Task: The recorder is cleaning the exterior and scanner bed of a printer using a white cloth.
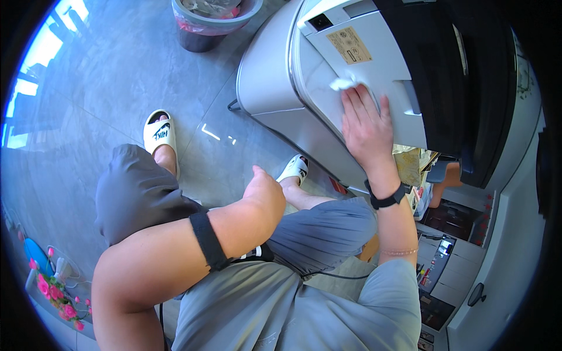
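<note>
My right hand [366,125], with a black band at the wrist, reaches up to a white-and-black appliance [386,52]. Its fingertips press a white tissue or cloth [344,83] against the white panel, just below a tan label [350,45] bearing print. The appliance rests on a rounded white cabinet [268,70] with a pale top. Low over my lap, my left hand [265,193] hangs in front of my knees, a black strap [208,241] around that forearm. Most of its fingers are hidden, so what it may hold does not show.
A bin [199,33] with a pink liner stands on the grey tiled floor [109,79] beyond the cabinet. Papers and packages [410,169] lie beside the appliance. Pink flowers [57,291] are at lower left. A black cord [333,275] crosses near my waist.
</note>
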Motion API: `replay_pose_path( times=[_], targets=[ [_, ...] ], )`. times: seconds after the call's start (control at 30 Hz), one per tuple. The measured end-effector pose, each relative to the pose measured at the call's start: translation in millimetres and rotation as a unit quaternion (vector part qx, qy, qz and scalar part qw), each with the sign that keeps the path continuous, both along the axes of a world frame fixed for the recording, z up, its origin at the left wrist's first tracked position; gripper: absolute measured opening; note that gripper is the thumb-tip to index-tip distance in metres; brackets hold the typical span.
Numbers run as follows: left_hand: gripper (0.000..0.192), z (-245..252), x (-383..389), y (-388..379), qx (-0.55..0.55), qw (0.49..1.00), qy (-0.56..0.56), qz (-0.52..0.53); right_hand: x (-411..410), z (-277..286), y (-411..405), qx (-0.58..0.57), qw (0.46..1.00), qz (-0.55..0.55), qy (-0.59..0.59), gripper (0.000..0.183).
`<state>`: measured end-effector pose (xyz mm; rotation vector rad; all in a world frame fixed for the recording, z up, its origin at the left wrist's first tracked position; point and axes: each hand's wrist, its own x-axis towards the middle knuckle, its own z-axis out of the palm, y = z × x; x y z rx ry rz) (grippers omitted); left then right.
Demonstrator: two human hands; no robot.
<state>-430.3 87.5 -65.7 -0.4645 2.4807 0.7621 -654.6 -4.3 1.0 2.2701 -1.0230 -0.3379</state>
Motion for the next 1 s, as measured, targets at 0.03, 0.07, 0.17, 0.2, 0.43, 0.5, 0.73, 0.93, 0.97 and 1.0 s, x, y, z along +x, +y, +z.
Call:
replay_pose_path(
  times=[0.03,0.07,0.17,0.2,0.43,0.5,0.73,0.93,0.97,1.0],
  targets=[
    [0.056,1.7,2.0,2.0,0.0,1.0,0.001,0.0,-12.8,-0.2,9.4,0.0,1.0,-0.018,0.008,0.045],
    [0.057,3.3,4.3,4.3,-0.004,1.0,0.007,-0.003,-25.9,0.9,17.9,0.0,1.0,-0.018,0.009,0.045],
    [0.059,6.8,15.0,12.9,-0.026,0.999,0.033,0.002,-65.0,7.6,43.5,0.014,0.997,-0.064,0.035,0.044],
    [0.06,8.0,17.2,14.2,-0.044,0.997,0.055,0.011,-78.3,11.3,52.0,0.022,0.994,-0.087,0.064,0.043],
    [0.058,21.8,28.3,6.7,-0.062,0.995,0.066,0.047,-108.3,4.9,59.6,-0.038,0.989,-0.062,0.127,0.044],
    [0.055,13.3,27.9,7.3,-0.098,0.989,0.088,0.068,-92.9,1.7,45.8,-0.042,0.991,-0.045,0.118,0.044],
    [0.05,1.0,16.9,-2.6,-0.092,0.993,0.057,0.055,1.9,11.5,-31.2,-0.074,0.982,0.129,0.12,0.033],
    [0.057,1.9,7.0,-17.7,-0.047,0.998,0.024,0.021,88.2,-9.4,-116.6,-0.134,0.955,0.235,0.117,0.027],
    [0.058,6.5,-3.4,-21.3,-0.05,0.998,0.027,0.009,91.7,-21.0,-158.9,-0.276,0.864,0.42,-0.027,0.025],
    [0.059,1.8,-1.9,-22.4,-0.041,0.999,0.015,0.014,95.4,-27.3,-160.4,-0.334,0.786,0.509,-0.107,0.027]
  ],
)
